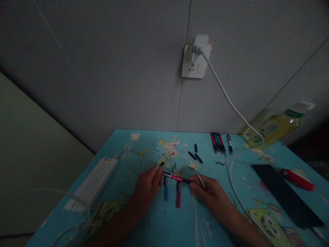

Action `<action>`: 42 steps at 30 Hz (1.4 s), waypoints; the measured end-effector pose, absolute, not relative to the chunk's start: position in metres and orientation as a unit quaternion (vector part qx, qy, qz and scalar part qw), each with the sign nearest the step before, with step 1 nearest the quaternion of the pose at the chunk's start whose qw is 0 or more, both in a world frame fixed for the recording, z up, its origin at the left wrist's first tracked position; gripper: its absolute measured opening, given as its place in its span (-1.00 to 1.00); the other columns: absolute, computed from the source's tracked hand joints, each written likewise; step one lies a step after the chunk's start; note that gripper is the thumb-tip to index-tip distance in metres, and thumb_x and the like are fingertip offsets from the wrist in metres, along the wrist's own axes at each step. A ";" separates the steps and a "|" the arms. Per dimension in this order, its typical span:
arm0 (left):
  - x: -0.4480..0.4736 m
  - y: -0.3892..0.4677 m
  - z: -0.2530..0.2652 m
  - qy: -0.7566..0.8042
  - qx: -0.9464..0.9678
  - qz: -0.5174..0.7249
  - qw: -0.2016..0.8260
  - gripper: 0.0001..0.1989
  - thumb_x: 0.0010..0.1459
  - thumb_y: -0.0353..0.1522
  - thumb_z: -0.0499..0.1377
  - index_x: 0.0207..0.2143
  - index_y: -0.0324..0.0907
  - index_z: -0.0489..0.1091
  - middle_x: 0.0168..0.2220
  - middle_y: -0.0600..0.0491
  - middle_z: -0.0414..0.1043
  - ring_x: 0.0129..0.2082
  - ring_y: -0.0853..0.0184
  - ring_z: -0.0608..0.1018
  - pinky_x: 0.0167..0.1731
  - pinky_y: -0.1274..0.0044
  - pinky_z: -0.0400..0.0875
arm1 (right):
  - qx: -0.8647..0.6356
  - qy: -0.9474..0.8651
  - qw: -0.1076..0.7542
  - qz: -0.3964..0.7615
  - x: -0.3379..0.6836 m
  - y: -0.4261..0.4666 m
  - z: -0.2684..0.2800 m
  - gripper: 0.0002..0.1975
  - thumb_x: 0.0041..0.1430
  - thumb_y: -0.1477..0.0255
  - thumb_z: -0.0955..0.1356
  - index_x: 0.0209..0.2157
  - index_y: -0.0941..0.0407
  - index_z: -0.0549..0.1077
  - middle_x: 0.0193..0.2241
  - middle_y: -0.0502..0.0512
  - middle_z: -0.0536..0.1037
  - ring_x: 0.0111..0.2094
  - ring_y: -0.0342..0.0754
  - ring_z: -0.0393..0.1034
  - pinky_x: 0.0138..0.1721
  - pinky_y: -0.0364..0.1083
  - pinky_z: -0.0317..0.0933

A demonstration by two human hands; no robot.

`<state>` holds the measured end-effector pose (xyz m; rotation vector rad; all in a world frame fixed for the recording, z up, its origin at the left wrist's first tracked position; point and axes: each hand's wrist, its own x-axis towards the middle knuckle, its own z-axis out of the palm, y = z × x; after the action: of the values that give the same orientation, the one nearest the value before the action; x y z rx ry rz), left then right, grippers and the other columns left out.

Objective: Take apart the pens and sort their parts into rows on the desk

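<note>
A red and black pen is held level above the table between my two hands. My left hand pinches its left end, where a small black clip piece stands up. The fingers of my right hand close on its black right end, and a thin white stick like a pen refill also pokes out of them. Just below the pen lie a blue pen barrel and a red pen barrel. Farther back are several black grip pieces, thin white refills and tiny dark parts.
Several assembled pens lie at the back right, beside a grey and black pen. A white power strip is at left. Rightward are a white cable, a yellow-liquid bottle, a dark flat slab and a red object.
</note>
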<state>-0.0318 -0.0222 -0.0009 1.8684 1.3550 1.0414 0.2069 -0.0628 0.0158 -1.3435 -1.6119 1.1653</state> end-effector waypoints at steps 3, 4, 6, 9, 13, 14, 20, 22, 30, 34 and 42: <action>-0.031 -0.023 -0.001 0.509 0.713 0.385 0.289 -0.56 0.41 -0.22 -0.10 -0.52 -0.15 0.27 -0.62 0.17 0.27 -0.60 0.43 0.39 -0.46 0.57 0.23 | -0.535 -0.606 0.384 0.446 0.205 -0.063 0.014 -0.72 0.24 0.19 0.35 -0.19 0.11 0.46 -0.37 0.01 0.50 -0.36 -0.08 0.37 -0.35 -0.16 0.23; -0.031 -0.023 -0.001 0.510 0.714 0.383 0.288 -0.57 0.41 -0.22 -0.10 -0.51 -0.15 0.27 -0.61 0.17 0.28 -0.60 0.43 0.39 -0.46 0.57 0.23 | -0.532 -0.605 0.384 0.450 0.205 -0.063 0.014 -0.71 0.28 0.18 0.31 -0.22 0.12 0.47 -0.41 0.00 0.49 -0.37 -0.08 0.36 -0.33 -0.15 0.23; -0.031 -0.023 -0.003 0.512 0.714 0.380 0.291 -0.56 0.41 -0.22 -0.11 -0.51 -0.15 0.27 -0.61 0.16 0.27 -0.59 0.42 0.40 -0.45 0.57 0.23 | -0.517 -0.613 0.376 0.464 0.203 -0.064 0.015 -0.57 0.38 0.16 0.19 -0.40 0.14 0.47 -0.52 -0.01 0.43 -0.41 -0.09 0.33 -0.28 -0.13 0.22; -0.031 -0.023 -0.006 0.514 0.711 0.377 0.296 -0.56 0.41 -0.21 -0.11 -0.52 -0.15 0.26 -0.60 0.16 0.28 -0.58 0.41 0.40 -0.44 0.56 0.23 | -0.510 -0.596 0.381 0.488 0.201 -0.065 0.015 -0.59 0.33 0.14 0.26 -0.47 0.14 0.42 -0.52 -0.04 0.35 -0.46 -0.14 0.24 -0.37 -0.16 0.16; -0.033 -0.022 -0.010 0.520 0.706 0.382 0.294 -0.56 0.41 -0.20 -0.11 -0.51 -0.15 0.27 -0.61 0.17 0.29 -0.58 0.41 0.40 -0.44 0.56 0.23 | -0.531 -0.552 0.401 0.502 0.202 -0.064 0.011 -0.67 0.26 0.13 0.33 -0.15 0.10 0.42 -0.37 -0.03 0.39 -0.47 -0.17 0.20 -0.45 -0.19 0.11; -0.033 -0.021 -0.010 0.520 0.705 0.384 0.291 -0.56 0.41 -0.20 -0.11 -0.52 -0.15 0.27 -0.61 0.18 0.29 -0.59 0.42 0.40 -0.44 0.56 0.22 | -0.530 -0.562 0.391 0.500 0.202 -0.063 0.010 -0.65 0.32 0.12 0.26 -0.22 0.12 0.45 -0.43 -0.03 0.39 -0.48 -0.16 0.20 -0.43 -0.17 0.11; -0.034 -0.022 -0.009 0.516 0.706 0.389 0.291 -0.57 0.40 -0.22 -0.11 -0.51 -0.15 0.28 -0.61 0.17 0.29 -0.58 0.42 0.40 -0.43 0.56 0.23 | -0.512 -0.578 0.383 0.507 0.202 -0.063 0.013 -0.68 0.18 0.12 0.40 -0.26 0.10 0.46 -0.36 -0.01 0.43 -0.42 -0.13 0.24 -0.39 -0.16 0.14; -0.033 -0.022 -0.009 0.514 0.707 0.389 0.289 -0.58 0.40 -0.22 -0.11 -0.50 -0.15 0.28 -0.60 0.17 0.30 -0.58 0.41 0.40 -0.43 0.56 0.23 | -0.506 -0.590 0.379 0.502 0.202 -0.064 0.014 -0.69 0.24 0.13 0.34 -0.33 0.11 0.47 -0.37 0.01 0.45 -0.40 -0.11 0.26 -0.33 -0.14 0.17; -0.029 -0.025 -0.006 0.511 0.706 0.387 0.300 -0.57 0.41 -0.20 -0.12 -0.51 -0.15 0.25 -0.61 0.17 0.27 -0.58 0.41 0.40 -0.43 0.56 0.23 | -0.499 -0.586 0.401 0.496 0.199 -0.065 0.012 -0.75 0.27 0.21 0.34 -0.20 0.11 0.43 -0.45 -0.05 0.40 -0.39 -0.12 0.28 -0.33 -0.15 0.17; -0.027 -0.022 -0.003 0.503 0.706 0.391 0.309 -0.57 0.40 -0.19 -0.11 -0.51 -0.14 0.24 -0.61 0.17 0.26 -0.60 0.41 0.38 -0.44 0.55 0.22 | -0.501 -0.612 0.369 0.488 0.199 -0.064 0.015 -0.66 0.34 0.20 0.26 -0.35 0.14 0.48 -0.48 -0.01 0.44 -0.41 -0.11 0.29 -0.34 -0.14 0.18; -0.029 -0.017 0.000 0.532 0.663 0.409 0.331 -0.53 0.39 -0.18 -0.11 -0.55 -0.14 0.26 -0.65 0.16 0.26 -0.63 0.40 0.37 -0.49 0.56 0.22 | -0.564 -0.585 0.366 0.454 0.218 -0.058 0.023 -0.68 0.26 0.18 0.33 -0.15 0.11 0.53 -0.26 0.08 0.58 -0.23 0.00 0.43 -0.21 -0.07 0.29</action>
<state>-0.0295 -0.0172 0.0001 1.7328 1.3908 1.0699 0.2179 -0.0575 0.0228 -1.4508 -1.5029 1.1659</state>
